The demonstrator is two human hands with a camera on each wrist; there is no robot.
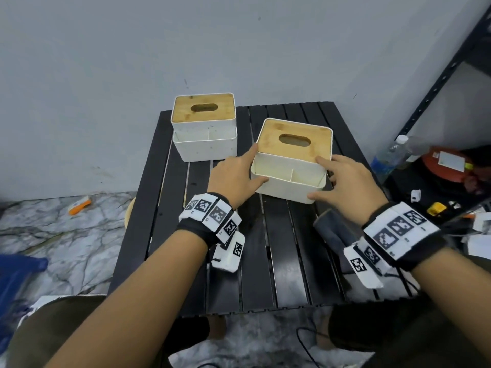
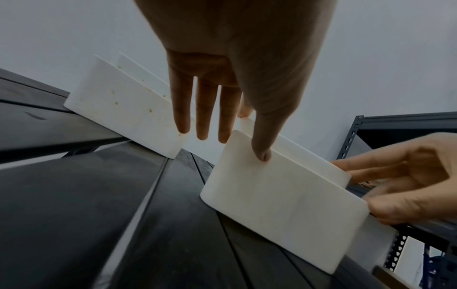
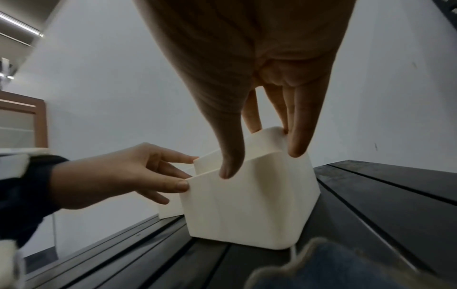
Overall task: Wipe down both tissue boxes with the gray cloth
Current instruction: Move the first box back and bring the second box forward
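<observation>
Head view: left hand (image 1: 233, 176) and right hand (image 1: 342, 179), fingers near straight, are bracing the nearer tissue box (image 1: 291, 166), likely positioning it; gray cloth (image 1: 336, 229) is lying by the right wrist on the table (image 1: 265, 261).
Left wrist view: thumb is pressing the box front; far tissue box (image 2: 123, 105) is standing speckled.
Right wrist view: fingers (image 3: 299, 125) are straddling the corner.

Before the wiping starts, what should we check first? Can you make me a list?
1. Near tissue box steadied: ok, left hand and right hand both touch it.
2. Gray cloth in a hand: not ok, it lies on the table under the right wrist.
3. Far tissue box upright: ok.
4. Dirt to wipe: far box shows specks; ok to target.
5. Boxes apart: ok.
</observation>
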